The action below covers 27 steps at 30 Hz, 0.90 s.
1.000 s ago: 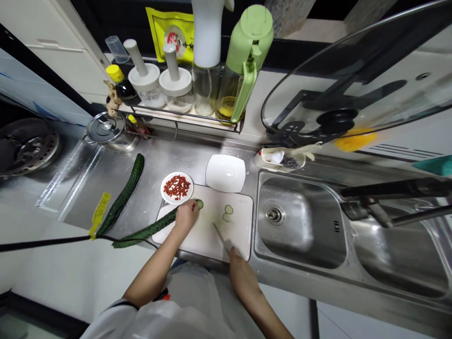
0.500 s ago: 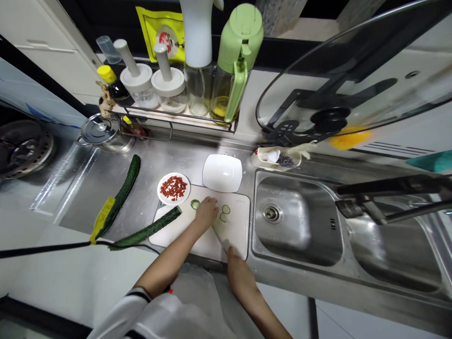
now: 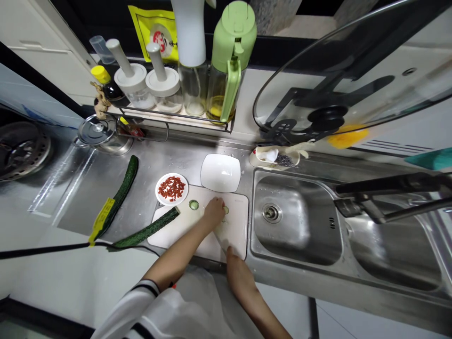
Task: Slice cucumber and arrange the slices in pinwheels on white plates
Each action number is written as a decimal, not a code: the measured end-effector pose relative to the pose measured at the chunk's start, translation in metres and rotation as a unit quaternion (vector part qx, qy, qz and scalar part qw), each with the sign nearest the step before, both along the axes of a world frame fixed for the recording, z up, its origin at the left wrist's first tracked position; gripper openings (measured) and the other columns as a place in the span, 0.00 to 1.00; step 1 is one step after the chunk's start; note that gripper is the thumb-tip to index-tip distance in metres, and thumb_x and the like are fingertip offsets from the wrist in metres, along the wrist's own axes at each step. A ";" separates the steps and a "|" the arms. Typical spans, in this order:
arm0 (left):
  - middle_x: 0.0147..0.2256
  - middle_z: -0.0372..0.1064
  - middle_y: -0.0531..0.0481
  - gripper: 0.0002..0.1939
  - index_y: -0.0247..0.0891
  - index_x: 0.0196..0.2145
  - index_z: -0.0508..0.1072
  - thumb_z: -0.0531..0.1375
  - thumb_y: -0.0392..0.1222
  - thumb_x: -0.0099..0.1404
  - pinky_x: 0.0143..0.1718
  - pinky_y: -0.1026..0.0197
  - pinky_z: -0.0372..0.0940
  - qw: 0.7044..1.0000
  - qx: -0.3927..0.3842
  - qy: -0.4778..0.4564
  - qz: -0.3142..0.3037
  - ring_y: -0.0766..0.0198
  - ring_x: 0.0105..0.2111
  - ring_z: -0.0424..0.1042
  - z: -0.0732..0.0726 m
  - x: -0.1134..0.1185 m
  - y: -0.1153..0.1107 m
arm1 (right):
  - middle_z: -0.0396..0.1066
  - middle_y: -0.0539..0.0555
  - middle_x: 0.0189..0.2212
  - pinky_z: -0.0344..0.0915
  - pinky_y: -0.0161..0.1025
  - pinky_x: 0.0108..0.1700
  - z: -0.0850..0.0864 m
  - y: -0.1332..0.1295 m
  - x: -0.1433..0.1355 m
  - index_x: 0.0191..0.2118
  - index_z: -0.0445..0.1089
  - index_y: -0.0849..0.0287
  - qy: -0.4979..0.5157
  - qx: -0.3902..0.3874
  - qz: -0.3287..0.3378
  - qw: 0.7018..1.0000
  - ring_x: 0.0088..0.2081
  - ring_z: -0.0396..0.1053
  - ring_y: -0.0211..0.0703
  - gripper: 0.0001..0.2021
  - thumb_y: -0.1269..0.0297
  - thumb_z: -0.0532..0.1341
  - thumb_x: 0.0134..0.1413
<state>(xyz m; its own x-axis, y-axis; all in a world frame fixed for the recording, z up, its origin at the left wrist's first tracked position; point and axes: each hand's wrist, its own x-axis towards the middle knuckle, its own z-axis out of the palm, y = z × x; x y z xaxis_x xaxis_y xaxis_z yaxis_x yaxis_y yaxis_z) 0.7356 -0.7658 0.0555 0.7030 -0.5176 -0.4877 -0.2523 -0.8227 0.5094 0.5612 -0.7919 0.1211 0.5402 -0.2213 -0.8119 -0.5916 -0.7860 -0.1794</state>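
My right hand (image 3: 239,269) grips a kitchen knife (image 3: 221,240), its blade slanting up and left over the white cutting board (image 3: 197,230). Bent over the board, my left hand (image 3: 214,213) has its fingers drawn together at the cucumber slices (image 3: 226,210); the fingertips are partly hidden, and I cannot make out what is between them. The slices are partly covered by that hand. A short cucumber end piece (image 3: 193,205) lies left of it. A cut cucumber (image 3: 150,230) rests across the board's left edge, its cut end towards my left hand.
Behind the board stand an empty white dish (image 3: 221,173) and a small plate (image 3: 157,193) of red dried bits. A whole cucumber (image 3: 123,190) with a yellow tag lies left. The double sink (image 3: 300,221) is right. Jars and an oil bottle (image 3: 235,42) fill the rack.
My left hand has moved right, from near the short cucumber piece to the slices, now covering part of them. My right hand stays on the knife, nearly in place. The view has shifted slightly.
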 end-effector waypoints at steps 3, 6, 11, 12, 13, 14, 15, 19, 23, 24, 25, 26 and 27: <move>0.36 0.70 0.46 0.09 0.37 0.37 0.71 0.54 0.32 0.60 0.39 0.61 0.60 1.000 -0.006 0.013 -0.003 0.60 0.38 0.68 0.000 0.000 0.001 | 0.73 0.64 0.42 0.65 0.39 0.41 0.002 -0.001 0.002 0.57 0.59 0.65 0.002 0.001 0.000 1.000 0.44 0.72 0.48 0.26 0.81 0.40 0.56; 0.35 0.73 0.48 0.08 0.39 0.37 0.72 0.55 0.34 0.60 0.39 0.62 0.61 0.999 -0.021 0.025 0.017 0.62 0.37 0.70 0.002 0.001 0.006 | 0.73 0.65 0.43 0.66 0.39 0.41 0.005 -0.001 0.004 0.60 0.56 0.67 0.011 -0.010 0.016 1.000 0.45 0.72 0.48 0.28 0.83 0.40 0.55; 0.33 0.75 0.51 0.08 0.39 0.35 0.75 0.57 0.35 0.60 0.37 0.65 0.62 0.992 -0.081 0.034 0.088 0.66 0.34 0.71 0.003 -0.001 0.029 | 0.73 0.65 0.43 0.66 0.38 0.41 0.006 -0.002 0.004 0.60 0.56 0.68 0.012 -0.010 0.027 0.999 0.45 0.72 0.47 0.28 0.82 0.40 0.55; 0.32 0.75 0.52 0.08 0.39 0.35 0.75 0.57 0.35 0.59 0.37 0.66 0.62 0.989 -0.092 0.033 0.107 0.67 0.33 0.71 0.003 -0.001 0.036 | 0.73 0.65 0.43 0.66 0.38 0.41 0.005 -0.002 0.003 0.61 0.56 0.68 0.009 -0.011 0.028 1.000 0.45 0.72 0.48 0.28 0.82 0.40 0.55; 0.32 0.75 0.52 0.07 0.39 0.34 0.75 0.57 0.35 0.59 0.36 0.67 0.62 0.986 -0.099 0.031 0.129 0.67 0.33 0.71 0.002 -0.002 0.044 | 0.73 0.65 0.43 0.67 0.39 0.41 0.003 -0.002 0.002 0.61 0.56 0.68 0.007 -0.013 0.028 0.999 0.45 0.72 0.48 0.28 0.82 0.40 0.55; 0.31 0.75 0.53 0.07 0.39 0.33 0.75 0.58 0.36 0.58 0.36 0.67 0.62 0.983 -0.100 0.032 0.150 0.68 0.32 0.71 0.001 -0.003 0.052 | 0.73 0.65 0.43 0.67 0.39 0.41 0.001 -0.003 0.001 0.61 0.55 0.67 0.006 -0.015 0.029 0.999 0.45 0.72 0.48 0.28 0.82 0.40 0.55; 0.30 0.74 0.53 0.06 0.39 0.33 0.76 0.58 0.36 0.58 0.36 0.67 0.62 0.980 -0.099 0.032 0.170 0.68 0.32 0.71 0.000 -0.004 0.060 | 0.73 0.65 0.43 0.67 0.39 0.40 0.000 -0.003 -0.001 0.61 0.55 0.67 0.006 -0.017 0.029 0.999 0.45 0.72 0.49 0.28 0.82 0.40 0.55; 0.29 0.74 0.54 0.06 0.39 0.32 0.76 0.59 0.38 0.57 0.36 0.68 0.62 0.970 -0.089 0.053 0.219 0.69 0.31 0.72 -0.006 -0.010 0.088 | 0.74 0.64 0.41 0.66 0.39 0.38 -0.003 -0.004 -0.008 0.59 0.57 0.65 0.001 -0.023 0.026 0.999 0.43 0.73 0.48 0.27 0.81 0.38 0.55; 0.31 0.75 0.54 0.06 0.39 0.32 0.77 0.60 0.39 0.57 0.36 0.68 0.63 0.969 -0.085 0.069 0.222 0.69 0.32 0.72 -0.010 -0.016 0.100 | 0.74 0.62 0.40 0.66 0.38 0.36 0.001 -0.006 -0.014 0.55 0.61 0.63 -0.001 -0.034 0.032 0.999 0.41 0.73 0.48 0.27 0.82 0.38 0.55; 0.30 0.75 0.54 0.06 0.39 0.32 0.77 0.60 0.38 0.57 0.35 0.68 0.62 0.970 -0.082 0.069 0.220 0.69 0.31 0.72 -0.010 -0.017 0.101 | 0.74 0.62 0.40 0.66 0.38 0.36 0.002 -0.007 -0.015 0.55 0.61 0.63 -0.005 -0.038 0.033 0.999 0.40 0.73 0.48 0.27 0.82 0.38 0.55; 0.30 0.75 0.54 0.06 0.38 0.32 0.77 0.60 0.38 0.57 0.35 0.68 0.62 0.971 -0.081 0.065 0.217 0.68 0.31 0.72 -0.011 -0.018 0.101 | 0.74 0.62 0.39 0.66 0.38 0.35 0.002 -0.007 -0.016 0.55 0.61 0.63 -0.010 -0.043 0.033 0.998 0.40 0.73 0.48 0.26 0.82 0.38 0.55; 0.29 0.75 0.54 0.06 0.38 0.31 0.77 0.60 0.38 0.57 0.35 0.68 0.62 0.972 -0.081 0.059 0.214 0.68 0.31 0.71 -0.010 -0.019 0.101 | 0.74 0.62 0.39 0.65 0.37 0.35 0.002 -0.008 -0.016 0.54 0.61 0.63 -0.015 -0.047 0.034 0.998 0.40 0.74 0.47 0.26 0.82 0.38 0.55; 0.29 0.74 0.53 0.06 0.39 0.31 0.77 0.59 0.37 0.57 0.35 0.68 0.61 0.973 -0.080 0.049 0.210 0.68 0.31 0.71 -0.010 -0.020 0.101 | 0.74 0.62 0.39 0.65 0.37 0.34 0.002 -0.008 -0.015 0.54 0.61 0.64 -0.022 -0.052 0.036 0.998 0.39 0.74 0.47 0.26 0.82 0.38 0.55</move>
